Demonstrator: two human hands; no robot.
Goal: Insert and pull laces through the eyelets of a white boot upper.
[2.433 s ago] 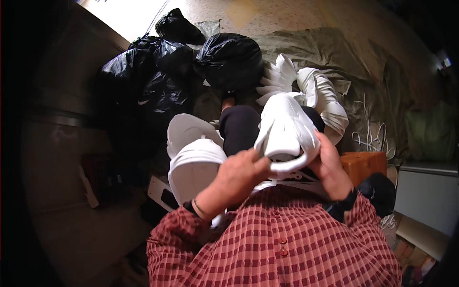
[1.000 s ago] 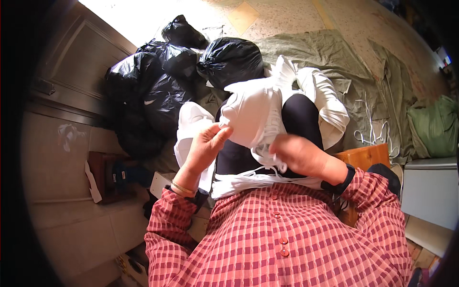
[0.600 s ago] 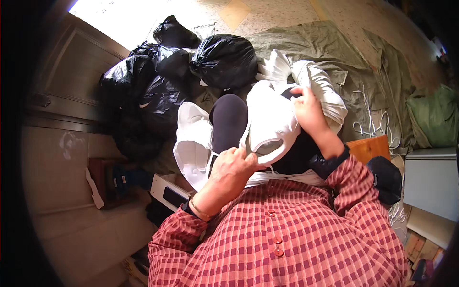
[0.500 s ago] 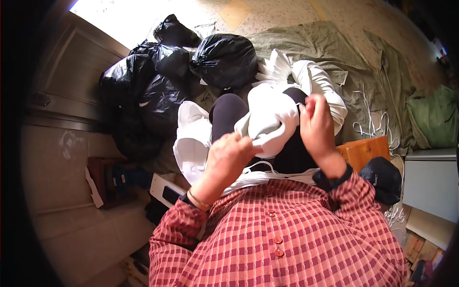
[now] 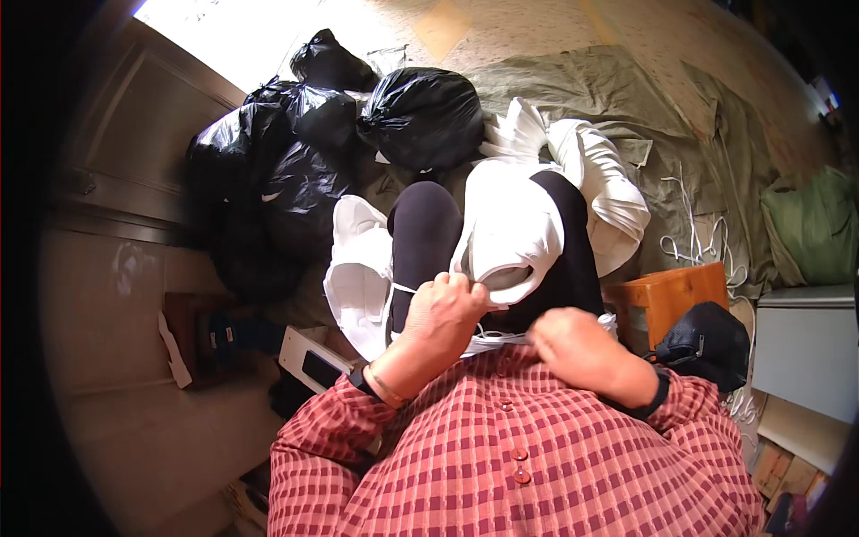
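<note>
Just beyond the left grip (image 5: 443,315), which pinches its near edge, sits a rounded white shoe (image 5: 512,222); the right grip (image 5: 582,352), blurred, closure unclear, has dropped nearer thin white laces (image 5: 492,339). Right of it, a black cloth item's (image 5: 702,353) mark is illegible.

A rumpled olive-green cloth (image 5: 608,85) covers the pale speckled floor (image 5: 537,27). Bulging, shiny black plastic bags (image 5: 420,116) crowd its left edge. Inside its far edge curves a row of nested white shoe uppers (image 5: 598,170); thin white cords (image 5: 692,231) tangle toward the right edge.
</note>
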